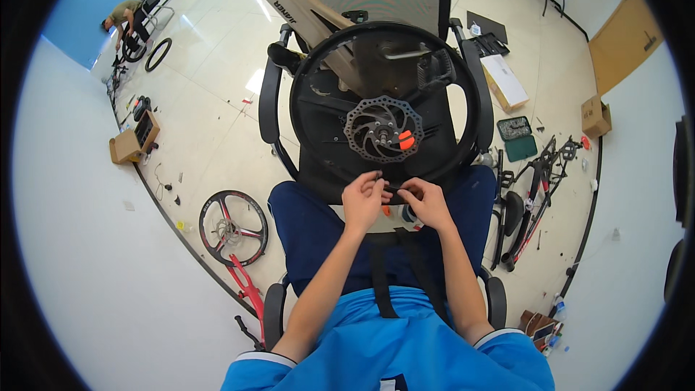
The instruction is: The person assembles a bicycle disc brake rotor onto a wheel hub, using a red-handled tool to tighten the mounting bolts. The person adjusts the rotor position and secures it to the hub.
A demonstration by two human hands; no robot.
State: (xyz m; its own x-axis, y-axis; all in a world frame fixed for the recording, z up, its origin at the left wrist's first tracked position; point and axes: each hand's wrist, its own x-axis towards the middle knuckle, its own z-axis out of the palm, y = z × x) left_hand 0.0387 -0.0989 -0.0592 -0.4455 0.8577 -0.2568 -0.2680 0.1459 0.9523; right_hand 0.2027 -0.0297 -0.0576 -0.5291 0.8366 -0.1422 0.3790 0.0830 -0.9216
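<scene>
Black and round, a large wheel (473,112) is attended at its near rim by the left hand (364,201) and right hand (428,204), fingertips drawn close on each; what is pinched cannot be told. It is carried on a black, mesh-backed office chair (270,105), near the seat's front edge, a silver, slotted disc rotor (371,130) fixed centrally.

My shirt (391,344): bright blue, lower centre
My sleeves (253,374): short, white-edged, lower left and lower right
My trousers (310,240): navy blue
My straps (381,286): two, black, flat
</scene>
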